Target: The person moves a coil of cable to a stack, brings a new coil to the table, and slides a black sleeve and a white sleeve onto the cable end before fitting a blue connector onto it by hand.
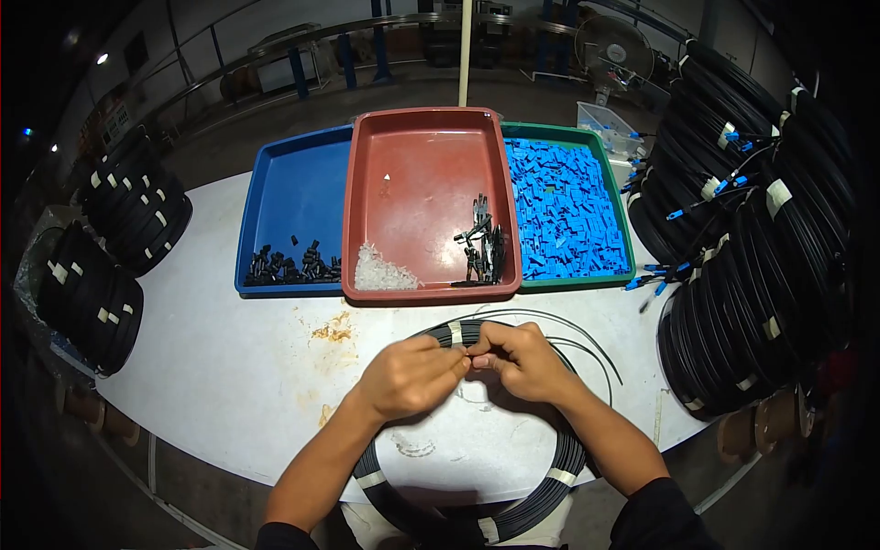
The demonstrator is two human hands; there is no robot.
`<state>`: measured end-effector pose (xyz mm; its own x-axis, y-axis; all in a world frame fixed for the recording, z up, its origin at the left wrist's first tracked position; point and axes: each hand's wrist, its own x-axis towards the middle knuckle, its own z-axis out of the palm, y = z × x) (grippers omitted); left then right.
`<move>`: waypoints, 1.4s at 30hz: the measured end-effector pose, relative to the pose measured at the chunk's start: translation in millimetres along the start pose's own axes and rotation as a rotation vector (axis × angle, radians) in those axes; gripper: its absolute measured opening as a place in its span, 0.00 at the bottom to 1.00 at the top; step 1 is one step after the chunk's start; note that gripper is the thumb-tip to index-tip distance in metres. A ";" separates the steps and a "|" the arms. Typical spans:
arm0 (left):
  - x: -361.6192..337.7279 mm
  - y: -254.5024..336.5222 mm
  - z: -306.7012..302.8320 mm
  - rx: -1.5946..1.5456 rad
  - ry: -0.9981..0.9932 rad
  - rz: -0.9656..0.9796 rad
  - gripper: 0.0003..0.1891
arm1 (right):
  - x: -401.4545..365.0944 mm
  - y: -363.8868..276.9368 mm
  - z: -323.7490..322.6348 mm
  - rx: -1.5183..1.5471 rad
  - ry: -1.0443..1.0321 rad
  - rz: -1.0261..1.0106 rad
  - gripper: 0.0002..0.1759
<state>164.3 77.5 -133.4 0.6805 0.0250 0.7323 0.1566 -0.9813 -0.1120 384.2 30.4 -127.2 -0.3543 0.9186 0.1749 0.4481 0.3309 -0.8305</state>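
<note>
Head view: the left hand (414,374) and right hand (519,361) meet over the far side of the cable coil (460,527), forearms angled inward. Both sets of fingers are pinched nearly closed (whatever they grip is too small to tell). The coil lies at the white table's (229,385) near edge, cream tape bands (370,479) around it, without readable writing.

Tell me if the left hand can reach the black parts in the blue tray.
Probably yes: the black parts lie near the front of the open blue tray, past bare tabletop. The left hand is busy beside the right hand over the cable coil, though, and must break off first.
</note>
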 end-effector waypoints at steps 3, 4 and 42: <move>-0.4 1.6 0.5 -0.076 0.029 -0.098 0.09 | 1.8 4.7 2.5 -0.062 0.064 -0.168 0.06; -0.2 1.3 -0.8 -0.173 0.057 -0.211 0.09 | 3.2 3.7 3.9 -0.177 0.134 -0.284 0.05; -6.9 -1.8 4.4 -0.424 0.261 -0.692 0.08 | 6.1 12.8 -9.6 -0.308 0.221 -0.406 0.12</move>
<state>162.5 80.0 -141.2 0.3351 0.6518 0.6804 0.1600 -0.7510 0.6406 395.7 42.3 -131.7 -0.3828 0.7164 0.5832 0.5423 0.6854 -0.4860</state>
